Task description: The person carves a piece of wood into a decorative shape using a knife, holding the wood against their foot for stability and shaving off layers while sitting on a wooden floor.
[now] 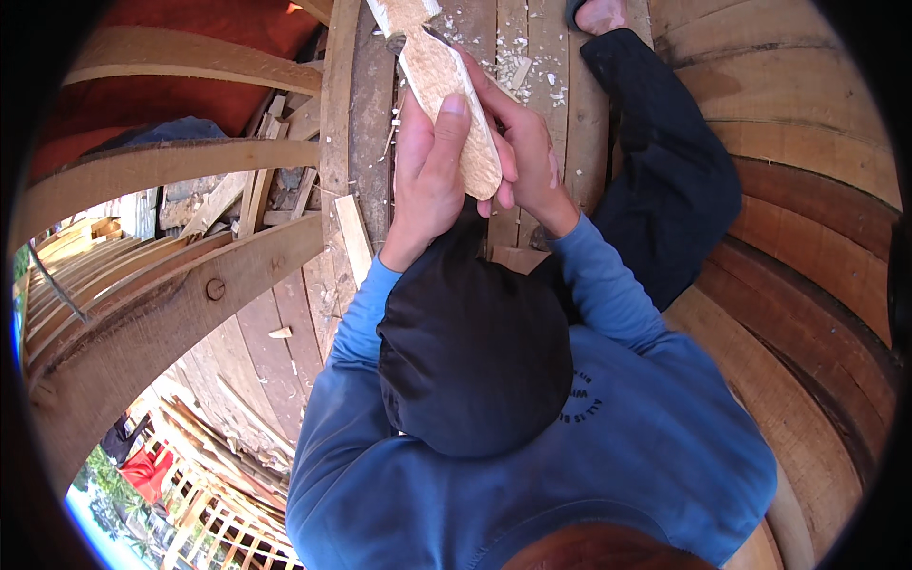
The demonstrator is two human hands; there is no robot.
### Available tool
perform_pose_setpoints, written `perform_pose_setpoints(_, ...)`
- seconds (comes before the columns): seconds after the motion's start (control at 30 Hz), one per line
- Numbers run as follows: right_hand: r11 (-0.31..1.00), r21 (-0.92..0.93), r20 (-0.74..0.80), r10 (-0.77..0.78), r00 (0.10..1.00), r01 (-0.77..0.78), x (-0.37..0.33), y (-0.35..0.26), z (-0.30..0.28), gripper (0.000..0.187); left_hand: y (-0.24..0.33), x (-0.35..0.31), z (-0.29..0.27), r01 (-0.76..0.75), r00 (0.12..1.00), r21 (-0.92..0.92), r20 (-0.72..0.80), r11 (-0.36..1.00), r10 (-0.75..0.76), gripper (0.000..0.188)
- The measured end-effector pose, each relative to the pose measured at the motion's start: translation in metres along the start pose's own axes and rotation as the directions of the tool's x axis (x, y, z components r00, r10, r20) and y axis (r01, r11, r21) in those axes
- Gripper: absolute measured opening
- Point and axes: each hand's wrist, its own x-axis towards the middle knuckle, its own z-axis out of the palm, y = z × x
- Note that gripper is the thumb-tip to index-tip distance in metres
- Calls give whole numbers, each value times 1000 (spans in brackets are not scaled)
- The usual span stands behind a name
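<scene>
A pale carved piece of wood (436,76) slants away from me, with a rounded near end, a long rough-textured face and a narrow notched neck. Its far end runs out of the picture. My left hand (432,157) is closed round its left side, the thumb lying on the top face. On the opposite side my right hand (528,157) wraps its edge, with fingertips showing below the rounded end. Something dark lies along the wood's far right edge, by my right fingers; I cannot make out what it is.
Wood shavings (541,71) litter the plank floor (370,104). A loose wooden strip (353,237) lies left of my left wrist. Curved timber ribs (199,285) stand at left, curved planking (798,161) at right. My black-trousered leg (665,180) bends along the right.
</scene>
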Motion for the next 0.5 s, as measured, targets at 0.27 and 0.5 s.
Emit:
perform_pose_setpoints(0.27,993,15,-72,-119,990,120,0,25,20,70,1,0,2,41,999,56,-7,998,-40,30)
perform_pose_setpoints(0.5,998,-64,-28,-18,999,17,0,16,14,76,3,3,-3,156,980,192,-154,969,-127,38)
